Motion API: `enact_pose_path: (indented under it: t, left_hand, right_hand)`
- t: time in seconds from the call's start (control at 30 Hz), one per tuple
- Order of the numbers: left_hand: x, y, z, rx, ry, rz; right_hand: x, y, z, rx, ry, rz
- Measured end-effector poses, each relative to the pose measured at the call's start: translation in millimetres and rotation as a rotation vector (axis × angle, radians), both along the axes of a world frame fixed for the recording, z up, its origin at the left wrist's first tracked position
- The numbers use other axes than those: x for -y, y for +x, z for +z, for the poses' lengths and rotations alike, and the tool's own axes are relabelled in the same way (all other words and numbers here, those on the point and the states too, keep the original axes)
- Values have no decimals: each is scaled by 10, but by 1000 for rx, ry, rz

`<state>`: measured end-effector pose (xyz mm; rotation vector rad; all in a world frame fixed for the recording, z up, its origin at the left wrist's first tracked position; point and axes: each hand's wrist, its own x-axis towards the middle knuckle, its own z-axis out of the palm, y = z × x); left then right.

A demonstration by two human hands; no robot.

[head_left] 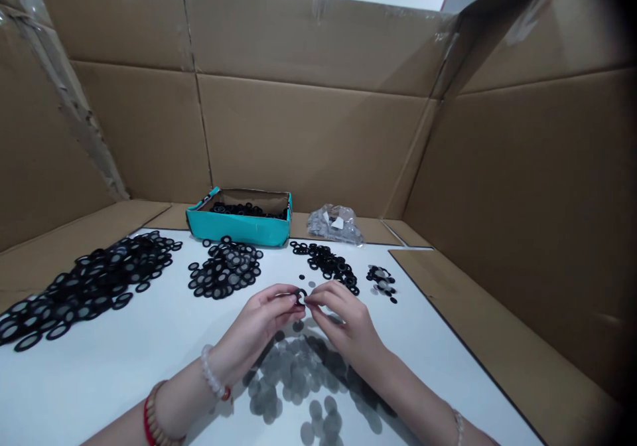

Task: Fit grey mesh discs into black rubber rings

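Your bare left hand (263, 313) and bare right hand (346, 316) are pinching one thin black rubber ring (301, 293) upright between their fingertips, the ring sitting closer to the left hand.

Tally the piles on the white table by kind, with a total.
Black-ringed mesh disc piles: 3
Plain black ring pile: 1
Loose grey mesh disc pile: 1
Total: 5
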<state>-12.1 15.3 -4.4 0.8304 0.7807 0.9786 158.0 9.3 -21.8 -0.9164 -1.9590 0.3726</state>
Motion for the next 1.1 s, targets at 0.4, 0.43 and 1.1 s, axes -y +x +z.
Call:
enact_pose_path:
  t: [0.4,0.43,1.1]
  left_hand:
    - [-4,-2,-26,-160,164,-14]
    - [-9,-4,-34,-168,163,-3]
    - [-15,26,-84,-361,362,8]
  right_hand:
    - [6,-26,-1,-32,-68,19]
    - [8,-34,5,-43,-93,21]
    - [-53,-78,-23,-335,-663,115]
